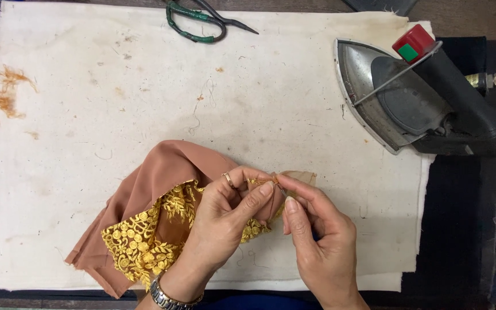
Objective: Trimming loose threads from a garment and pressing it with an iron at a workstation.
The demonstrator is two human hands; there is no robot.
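Note:
A brown cloth (156,172) with gold embroidered lace (139,241) lies bunched on a stained white pad (116,92). My left hand (225,215), with a ring and a wristwatch, pinches the cloth's upper right edge between thumb and fingers. My right hand (317,235) pinches the same edge from the right, at a sheer beige corner (302,178). Both sets of fingertips meet close together on the fabric. A thin pin or needle may sit between them, but it is too small to tell.
An electric iron (420,103) rests tipped on its side at the right edge of the pad. Green-handled scissors (199,20) lie at the top centre. Orange thread scraps (7,92) sit at the left edge. Dark cloth (460,229) surrounds the pad.

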